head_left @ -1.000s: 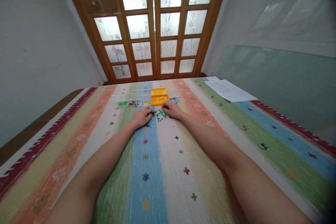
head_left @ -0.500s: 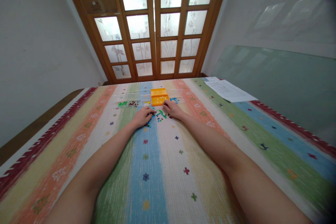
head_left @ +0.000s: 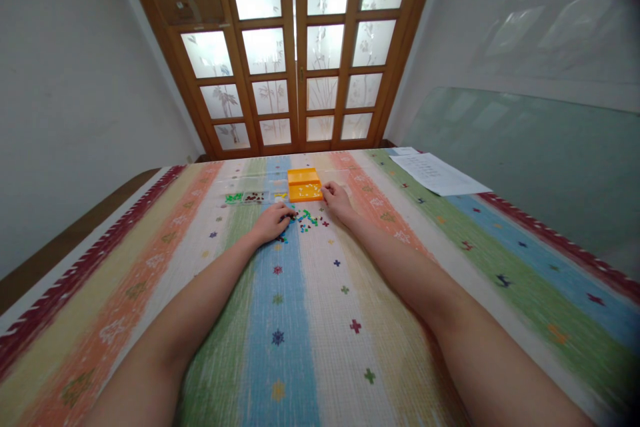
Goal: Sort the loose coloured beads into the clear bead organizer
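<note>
My left hand (head_left: 274,221) rests on the cloth at the left edge of a loose scatter of small beads (head_left: 307,219), mostly green, blue and dark red. Its fingers are curled together beside the beads; whatever they hold is too small to make out. My right hand (head_left: 338,201) is at the right side of an open orange box (head_left: 303,177) with white bits in its front half. Thumb and fingers are pinched there, over the spot of a clear tray with blue beads, which the hand now covers. What the pinch holds cannot be seen.
Left of the orange box stand clear compartments of green beads (head_left: 234,198), dark brown beads (head_left: 254,197) and yellow beads (head_left: 281,195). Printed paper sheets (head_left: 435,172) lie at the right on the striped tablecloth (head_left: 300,320). Wooden glazed doors (head_left: 300,80) stand behind the table.
My right hand has moved right and slightly away from me, from the front of the orange box to its right side, over the blue beads. My left hand has stayed in place.
</note>
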`<state>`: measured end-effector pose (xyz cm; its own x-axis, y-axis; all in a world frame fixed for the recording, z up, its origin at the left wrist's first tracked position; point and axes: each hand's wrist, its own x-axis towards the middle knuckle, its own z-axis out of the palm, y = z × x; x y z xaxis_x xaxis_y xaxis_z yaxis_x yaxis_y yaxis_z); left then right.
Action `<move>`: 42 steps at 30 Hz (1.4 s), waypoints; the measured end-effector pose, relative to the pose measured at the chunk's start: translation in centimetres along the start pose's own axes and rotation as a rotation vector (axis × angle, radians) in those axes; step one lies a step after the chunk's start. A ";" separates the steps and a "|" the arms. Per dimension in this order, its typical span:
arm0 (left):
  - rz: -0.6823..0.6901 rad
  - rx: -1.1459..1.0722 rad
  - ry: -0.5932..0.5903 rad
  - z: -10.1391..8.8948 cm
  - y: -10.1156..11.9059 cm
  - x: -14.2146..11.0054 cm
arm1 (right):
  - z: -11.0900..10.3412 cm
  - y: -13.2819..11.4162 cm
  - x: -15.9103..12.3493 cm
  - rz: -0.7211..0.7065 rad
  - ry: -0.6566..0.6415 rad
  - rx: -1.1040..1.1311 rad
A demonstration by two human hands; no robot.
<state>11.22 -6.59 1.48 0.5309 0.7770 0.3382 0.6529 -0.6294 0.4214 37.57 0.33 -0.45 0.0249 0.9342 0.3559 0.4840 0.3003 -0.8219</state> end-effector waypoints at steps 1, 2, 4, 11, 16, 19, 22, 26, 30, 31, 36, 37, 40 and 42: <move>0.000 0.000 0.000 0.0 0.0 0.0 | 0.0 0.0 0.1 -0.006 0.029 -0.014; -0.002 0.000 -0.001 0.0 0.0 0.0 | -0.1 0.0 0.2 -0.010 0.053 -0.027; -0.007 -0.002 0.000 -0.1 0.1 0.0 | -0.3 -0.3 0.2 -0.009 0.083 -0.058; -0.004 -0.003 0.006 0.0 0.0 0.0 | -0.8 -1.5 0.0 0.059 0.138 -0.370; -0.006 0.016 0.024 -0.1 0.3 -0.1 | -1.7 -1.4 0.5 0.000 0.108 -0.321; -0.045 0.049 0.132 -0.6 0.6 -0.2 | -2.3 -1.2 0.8 -0.069 0.067 -0.225; -0.093 0.066 0.284 -1.1 0.4 -0.2 | -2.6 -1.1 0.8 -0.127 0.050 -0.119; -0.123 0.074 0.294 -1.3 -0.4 -0.2 | -2.3 -1.1 0.3 -0.169 0.012 -0.121; -0.098 0.067 0.198 -1.2 -0.7 -0.2 | -1.5 -1.2 -0.5 -0.217 -0.054 -0.166; -0.085 0.062 0.167 -1.1 -0.7 -0.2 | -1.3 -1.2 -0.7 -0.234 -0.075 -0.177; -0.053 -0.008 0.058 -1.0 -0.8 -0.2 | -0.8 -1.6 -1.3 -0.305 -0.158 -0.250; -0.050 -0.038 0.042 -1.1 -1.0 -0.2 | -0.7 -1.7 -1.4 -0.313 -0.168 -0.262; -0.067 -0.164 -0.017 -1.8 -2.0 -0.3 | -0.8 -1.8 -1.5 -0.317 -0.189 -0.290; -0.102 -0.250 -0.090 -2.6 -2.7 -0.4 | -0.9 -1.8 -1.6 -0.307 -0.196 -0.302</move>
<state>7.84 -5.24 2.45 0.5225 0.8258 0.2122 0.5576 -0.5193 0.6476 37.44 -1.85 0.92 -0.3110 0.8383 0.4479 0.6763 0.5263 -0.5155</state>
